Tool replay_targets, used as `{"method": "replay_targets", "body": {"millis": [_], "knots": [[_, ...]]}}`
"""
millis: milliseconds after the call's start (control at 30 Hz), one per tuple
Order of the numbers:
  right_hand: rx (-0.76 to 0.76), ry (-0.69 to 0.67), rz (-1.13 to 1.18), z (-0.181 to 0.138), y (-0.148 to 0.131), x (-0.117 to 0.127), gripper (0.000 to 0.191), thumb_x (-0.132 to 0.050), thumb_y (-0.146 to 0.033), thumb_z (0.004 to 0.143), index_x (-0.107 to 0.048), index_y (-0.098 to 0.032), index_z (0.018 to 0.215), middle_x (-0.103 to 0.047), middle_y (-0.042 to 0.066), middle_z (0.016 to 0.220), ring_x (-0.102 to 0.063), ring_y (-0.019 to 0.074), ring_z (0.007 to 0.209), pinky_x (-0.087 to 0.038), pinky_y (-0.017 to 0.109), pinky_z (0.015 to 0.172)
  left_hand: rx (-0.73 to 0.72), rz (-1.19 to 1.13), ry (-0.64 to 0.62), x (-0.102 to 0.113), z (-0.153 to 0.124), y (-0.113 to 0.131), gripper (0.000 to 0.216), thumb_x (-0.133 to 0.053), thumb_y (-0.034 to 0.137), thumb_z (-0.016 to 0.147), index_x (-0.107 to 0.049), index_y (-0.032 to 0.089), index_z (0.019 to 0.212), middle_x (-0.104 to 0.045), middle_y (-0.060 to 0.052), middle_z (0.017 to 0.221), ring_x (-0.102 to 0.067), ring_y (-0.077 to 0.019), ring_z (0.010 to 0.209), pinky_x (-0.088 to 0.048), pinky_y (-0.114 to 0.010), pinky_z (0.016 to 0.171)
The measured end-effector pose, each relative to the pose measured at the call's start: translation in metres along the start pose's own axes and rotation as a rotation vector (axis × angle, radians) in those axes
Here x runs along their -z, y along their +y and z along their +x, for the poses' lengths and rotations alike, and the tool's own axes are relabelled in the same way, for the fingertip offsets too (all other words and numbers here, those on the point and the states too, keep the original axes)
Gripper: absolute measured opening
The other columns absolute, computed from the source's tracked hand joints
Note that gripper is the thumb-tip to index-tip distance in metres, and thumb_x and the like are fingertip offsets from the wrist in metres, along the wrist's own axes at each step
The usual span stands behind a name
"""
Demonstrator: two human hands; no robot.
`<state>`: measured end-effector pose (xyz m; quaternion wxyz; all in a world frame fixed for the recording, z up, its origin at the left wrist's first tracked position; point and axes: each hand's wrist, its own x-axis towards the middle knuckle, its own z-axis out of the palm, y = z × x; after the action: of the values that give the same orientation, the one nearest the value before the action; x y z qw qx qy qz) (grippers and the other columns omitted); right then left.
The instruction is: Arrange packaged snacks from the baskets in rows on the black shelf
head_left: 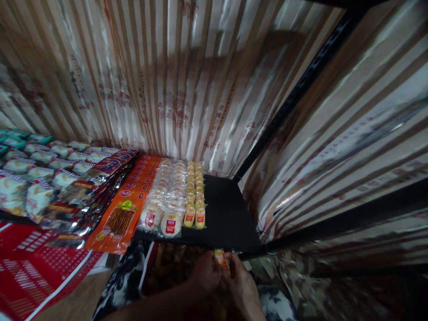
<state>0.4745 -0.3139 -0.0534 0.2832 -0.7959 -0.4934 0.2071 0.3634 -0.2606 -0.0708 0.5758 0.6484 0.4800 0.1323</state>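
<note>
Both my hands meet just below the front edge of a black shelf (230,218). My left hand (205,274) and my right hand (242,283) are closed together around a small yellow-and-red snack packet (221,258) that pokes up between the fingers. On the shelf above them lie rows of matching small yellow packets (195,196), and beside those, rows of pale round packets with red labels (165,200). Under my hands sits a dark open container (167,267), its contents too dim to make out.
Further left on the shelf lie orange packets (129,207), dark red shiny packets (90,187) and white-and-green packets (36,169). A red printed box (33,272) sits at lower left. Striped foil sheeting (187,80) lines the back and right side.
</note>
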Motion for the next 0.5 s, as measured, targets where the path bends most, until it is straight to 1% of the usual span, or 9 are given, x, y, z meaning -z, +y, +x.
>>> {"method": "replay_targets", "body": {"millis": [67,133,200,267,333,367,433,500], "knots": [[-0.027,-0.050,0.021,0.000,0.003,0.011,0.023,-0.053,-0.045,0.067,-0.058,-0.027,0.080,-0.069,0.001,0.071,-0.065,0.0210,0.062,-0.049,0.029,0.058,-0.008,-0.055,-0.030,-0.001,-0.003,0.002,0.021,-0.043,0.010,0.075,-0.058,0.017,0.089,-0.068,-0.005,0.092,-0.062,-0.0165,0.084,-0.047,-0.024,0.074],[-0.051,-0.070,0.117,0.002,0.006,0.022,0.025,-0.057,-0.047,0.065,-0.059,-0.027,0.079,-0.069,0.001,0.069,-0.065,0.0207,0.062,-0.050,0.029,0.059,-0.044,-0.139,-0.048,0.002,-0.007,0.009,0.021,-0.044,0.010,0.075,-0.058,0.017,0.090,-0.068,-0.004,0.091,-0.062,-0.0159,0.083,-0.048,-0.024,0.073],[-0.058,-0.063,0.283,0.008,0.005,0.029,0.027,-0.061,-0.047,0.063,-0.059,-0.025,0.079,-0.069,0.002,0.072,-0.065,0.0202,0.066,-0.052,0.029,0.063,-0.097,-0.206,-0.071,0.009,-0.009,0.025,0.022,-0.044,0.014,0.076,-0.058,0.017,0.094,-0.067,-0.004,0.091,-0.062,-0.0155,0.080,-0.048,-0.024,0.071],[-0.046,0.000,0.439,0.020,0.001,0.032,0.030,-0.064,-0.046,0.062,-0.058,-0.023,0.081,-0.068,0.003,0.077,-0.065,0.0201,0.072,-0.053,0.029,0.068,-0.161,-0.200,-0.067,0.021,-0.004,0.046,0.026,-0.043,0.015,0.077,-0.058,0.017,0.097,-0.066,-0.004,0.092,-0.061,-0.0149,0.079,-0.049,-0.024,0.071],[-0.030,0.123,0.521,0.039,-0.007,0.029,0.037,-0.066,-0.046,0.061,-0.056,-0.022,0.087,-0.067,0.005,0.083,-0.064,0.0202,0.077,-0.053,0.030,0.069,-0.224,-0.109,0.017,0.032,0.008,0.066,0.033,-0.044,0.015,0.075,-0.058,0.018,0.105,-0.063,-0.005,0.099,-0.059,-0.0152,0.084,-0.049,-0.025,0.075],[-0.023,0.186,0.540,0.052,-0.011,0.027,0.041,-0.066,-0.046,0.061,-0.055,-0.021,0.092,-0.067,0.006,0.086,-0.064,0.0202,0.079,-0.053,0.030,0.068,-0.234,-0.060,0.073,0.037,0.018,0.075,0.036,-0.044,0.015,0.075,-0.056,0.018,0.109,-0.061,-0.006,0.102,-0.059,-0.0158,0.086,-0.049,-0.026,0.077],[-0.006,0.260,0.566,0.080,-0.017,0.020,0.051,-0.066,-0.045,0.062,-0.051,-0.020,0.104,-0.066,0.007,0.090,-0.063,0.0197,0.081,-0.052,0.029,0.066,-0.237,0.009,0.187,0.043,0.043,0.087,0.041,-0.046,0.017,0.075,-0.053,0.017,0.116,-0.057,-0.009,0.108,-0.057,-0.0173,0.088,-0.049,-0.029,0.081],[0.008,0.305,0.575,0.112,-0.021,0.011,0.059,-0.063,-0.044,0.065,-0.047,-0.019,0.115,-0.066,0.007,0.090,-0.063,0.0195,0.080,-0.052,0.029,0.065,-0.247,0.044,0.285,0.045,0.072,0.093,0.041,-0.045,0.019,0.077,-0.053,0.016,0.117,-0.056,-0.010,0.109,-0.057,-0.0193,0.092,-0.049,-0.032,0.084]]}}
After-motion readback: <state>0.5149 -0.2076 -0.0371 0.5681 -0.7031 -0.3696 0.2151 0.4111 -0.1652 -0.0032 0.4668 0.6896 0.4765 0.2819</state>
